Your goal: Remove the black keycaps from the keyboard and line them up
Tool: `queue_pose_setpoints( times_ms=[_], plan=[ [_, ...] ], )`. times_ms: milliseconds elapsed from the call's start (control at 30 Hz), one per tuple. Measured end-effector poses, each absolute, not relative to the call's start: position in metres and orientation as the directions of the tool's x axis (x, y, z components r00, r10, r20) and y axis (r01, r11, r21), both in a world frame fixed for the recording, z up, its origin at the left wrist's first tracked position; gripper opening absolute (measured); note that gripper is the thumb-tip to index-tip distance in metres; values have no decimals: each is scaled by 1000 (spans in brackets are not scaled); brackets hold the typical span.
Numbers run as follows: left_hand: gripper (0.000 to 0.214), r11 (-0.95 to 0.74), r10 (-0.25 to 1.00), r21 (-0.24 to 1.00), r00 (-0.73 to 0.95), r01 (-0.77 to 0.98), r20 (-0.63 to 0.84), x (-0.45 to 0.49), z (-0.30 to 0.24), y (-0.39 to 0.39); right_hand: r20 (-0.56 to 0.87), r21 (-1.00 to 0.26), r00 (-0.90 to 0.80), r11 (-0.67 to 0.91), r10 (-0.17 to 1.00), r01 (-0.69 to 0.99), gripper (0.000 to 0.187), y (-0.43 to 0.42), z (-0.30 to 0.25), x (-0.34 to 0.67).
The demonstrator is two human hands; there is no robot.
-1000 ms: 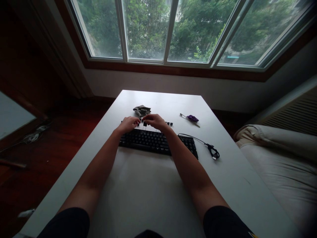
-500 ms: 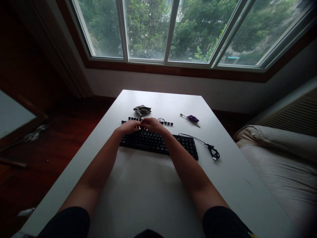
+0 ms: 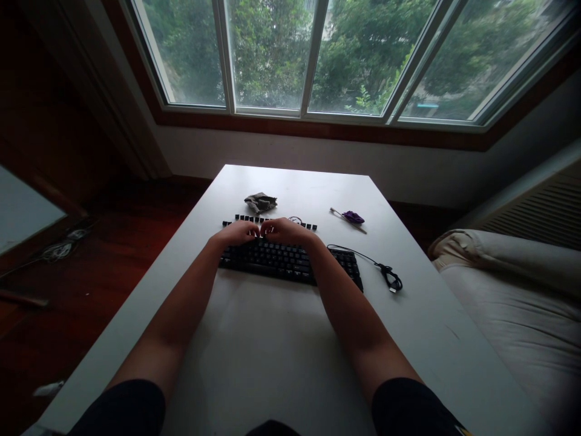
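Observation:
A black keyboard [image 3: 290,260] lies on the white table, its upper left part under my hands. My left hand [image 3: 240,232] is closed, its fingertips bent down at the keyboard's far edge. Close beside it, my right hand [image 3: 285,231] also has its fingers curled together over the top key row. Whatever is pinched in either hand is too small or hidden to name. Just beyond the hands stand loose black keycaps [image 3: 247,218] in rows, partly covered by my fingers. A thin looped thing [image 3: 295,219] shows behind my right hand.
A crumpled grey cloth [image 3: 260,202] lies at the back of the table [image 3: 272,339]. To the right are a thin brush-like stick [image 3: 336,212], a purple bundle [image 3: 353,217] and the keyboard's tied cable [image 3: 391,278]. A cushioned seat [image 3: 503,303] borders the table's right side.
My right hand has moved slightly right and nearer to me, opening a small gap between the two hands' fingertips. It now covers more of the looped thing. My left hand has barely moved.

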State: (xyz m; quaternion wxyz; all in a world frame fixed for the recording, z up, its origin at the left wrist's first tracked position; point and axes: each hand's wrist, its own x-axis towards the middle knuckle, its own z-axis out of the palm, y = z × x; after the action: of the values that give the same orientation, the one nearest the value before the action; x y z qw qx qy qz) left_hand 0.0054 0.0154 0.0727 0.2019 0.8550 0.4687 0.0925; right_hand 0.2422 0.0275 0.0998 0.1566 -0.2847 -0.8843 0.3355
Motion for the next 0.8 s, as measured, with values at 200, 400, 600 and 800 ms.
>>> queue_pose_setpoints(
  times_ms=[200, 400, 600, 800],
  plan=[
    [25, -458, 846, 448, 531, 768, -45, 5, 73, 15, 9, -797, -782, 477, 624, 371, 25, 33, 100, 254],
    [45, -459, 845, 532, 535, 712, 14, 9, 80, 10, 125, -873, -670, 402, 732, 277, 19, 39, 95, 256],
    [32, -486, 827, 605, 557, 631, 83, 15, 91, 6, 209, -882, -635, 424, 744, 206, 16, 41, 98, 256],
    [32, -435, 836, 669, 546, 603, 53, 13, 84, 11, 211, -876, -669, 442, 713, 195, 16, 39, 100, 257]
  ],
)
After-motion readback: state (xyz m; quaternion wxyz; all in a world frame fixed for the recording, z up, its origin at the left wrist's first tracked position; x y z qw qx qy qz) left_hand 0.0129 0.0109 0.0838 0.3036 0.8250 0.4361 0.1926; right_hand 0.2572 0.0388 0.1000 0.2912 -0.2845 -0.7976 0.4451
